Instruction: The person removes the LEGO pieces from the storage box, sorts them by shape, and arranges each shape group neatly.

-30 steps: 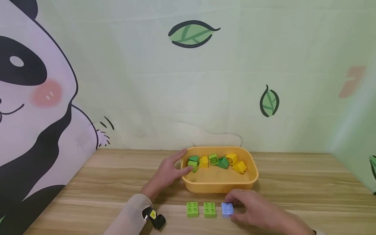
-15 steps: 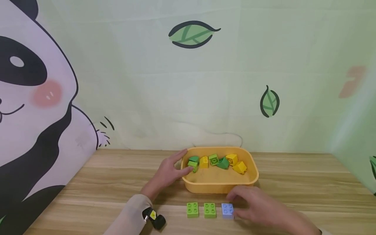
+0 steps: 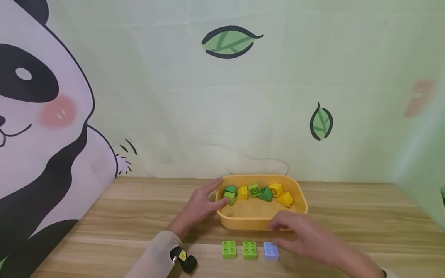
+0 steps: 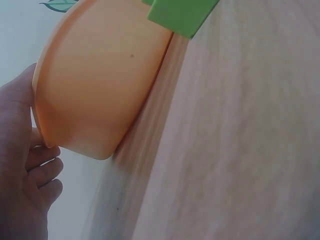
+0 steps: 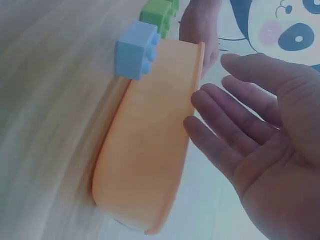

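Observation:
My left hand (image 3: 198,204) holds the left end of a yellow-orange plastic tub (image 3: 259,224), its thumb over the rim. In the left wrist view, that hand's fingers (image 4: 46,172) curl at the tub's edge. My right hand (image 3: 307,235) hovers just over and right of a light blue toy building brick (image 3: 271,251), holding nothing. The right wrist view shows its fingers apart and gently bent, with the blue brick (image 5: 136,50) standing separate on the table. Left of the blue brick, a green brick (image 3: 249,251) and another green brick (image 3: 229,250) sit in the same row, studs up.
Inside the tub lie several sloped bricks, such as a yellow one (image 3: 286,199), a dark green one (image 3: 266,194) and a light green one (image 3: 254,189). The wooden table (image 3: 354,216) ends at a panda-printed cloth backdrop (image 3: 167,96).
The right hand has let go of the blue brick and risen away from it, toward the tub's front rim. The bricks and left hand stay in place; the head view shifts slightly.

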The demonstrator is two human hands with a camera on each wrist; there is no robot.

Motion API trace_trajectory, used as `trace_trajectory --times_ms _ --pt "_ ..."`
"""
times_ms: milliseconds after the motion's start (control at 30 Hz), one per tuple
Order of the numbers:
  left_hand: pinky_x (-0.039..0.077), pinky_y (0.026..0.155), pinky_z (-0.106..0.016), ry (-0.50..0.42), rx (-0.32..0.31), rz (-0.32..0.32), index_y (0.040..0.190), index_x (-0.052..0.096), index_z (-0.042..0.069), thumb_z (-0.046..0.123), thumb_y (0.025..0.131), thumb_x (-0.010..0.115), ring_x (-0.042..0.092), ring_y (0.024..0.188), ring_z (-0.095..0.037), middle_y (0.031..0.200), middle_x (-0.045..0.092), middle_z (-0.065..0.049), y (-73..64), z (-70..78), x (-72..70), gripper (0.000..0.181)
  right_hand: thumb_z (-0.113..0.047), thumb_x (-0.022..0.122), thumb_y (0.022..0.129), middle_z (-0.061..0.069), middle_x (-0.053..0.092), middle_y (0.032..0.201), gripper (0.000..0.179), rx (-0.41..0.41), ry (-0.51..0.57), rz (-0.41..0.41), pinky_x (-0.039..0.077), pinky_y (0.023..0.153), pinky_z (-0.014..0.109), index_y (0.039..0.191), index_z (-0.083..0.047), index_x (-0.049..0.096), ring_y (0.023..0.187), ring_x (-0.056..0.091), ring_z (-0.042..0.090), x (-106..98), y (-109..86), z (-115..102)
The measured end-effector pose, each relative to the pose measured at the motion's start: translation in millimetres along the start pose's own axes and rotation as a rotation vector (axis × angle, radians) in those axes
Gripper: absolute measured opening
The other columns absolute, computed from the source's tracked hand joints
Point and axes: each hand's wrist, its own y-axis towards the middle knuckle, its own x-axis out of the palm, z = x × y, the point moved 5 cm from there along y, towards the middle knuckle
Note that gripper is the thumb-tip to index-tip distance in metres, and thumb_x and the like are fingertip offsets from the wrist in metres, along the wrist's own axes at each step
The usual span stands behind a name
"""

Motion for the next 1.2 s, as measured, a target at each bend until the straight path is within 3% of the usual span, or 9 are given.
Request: trace_trajectory --times_ms 200,367,700,967,1200 --pt "0.031 0.124 -0.056 -0.003 0.012 -0.011 0.161 0.045 0.006 0.038 0.095 0.079 0.039 0.152 -0.037 0.166 0.041 -0.013 -0.4 1.8 2.3 0.081 -0.011 0.081 0.095 -0.001 0.075 0.114 0.024 -0.073 0.002 0.115 0.063 0.088 0.032 0.117 -0.013 0.073 0.102 0.072 0.015 -11 5.6 -3" --pt "0.032 0.123 -0.056 -0.007 0.01 -0.005 0.16 0.047 0.006 0.037 0.095 0.079 0.04 0.152 -0.036 0.165 0.043 -0.013 -0.4 1.1 2.7 0.079 -0.006 0.081 0.095 0.0 0.076 0.111 0.023 -0.162 -0.005 0.215 0.064 0.085 0.035 0.115 -0.01 0.072 0.099 0.072 0.016 -18 14.4 -1" --pt "0.032 0.124 -0.055 0.002 0.013 -0.004 0.16 0.046 0.006 0.037 0.095 0.08 0.039 0.152 -0.036 0.165 0.042 -0.012 -0.8 -0.5 2.2 0.08 -0.002 0.076 0.097 0.001 0.075 0.112 0.019 -0.084 0.004 0.245 0.064 0.088 0.044 0.115 -0.008 0.072 0.103 0.072 0.024 -23 37.1 19" --pt "0.032 0.123 -0.056 -0.005 0.001 0.002 0.161 0.046 0.008 0.038 0.095 0.08 0.039 0.152 -0.036 0.166 0.042 -0.011 -1.0 -0.4 1.5 0.08 0.0 0.077 0.095 0.005 0.074 0.112 0.021 -0.034 -0.028 0.256 0.063 0.089 0.041 0.115 -0.005 0.072 0.103 0.071 0.024 -22 55.3 32" --pt "0.032 0.123 -0.057 -0.013 0.001 0.008 0.161 0.046 0.007 0.037 0.095 0.08 0.039 0.152 -0.037 0.166 0.041 -0.013 -0.1 -1.5 1.1 0.08 -0.006 0.076 0.098 0.013 0.074 0.115 0.021 0.02 -0.029 0.234 0.061 0.093 0.051 0.118 -0.002 0.071 0.106 0.071 0.031 -21 68.9 43"
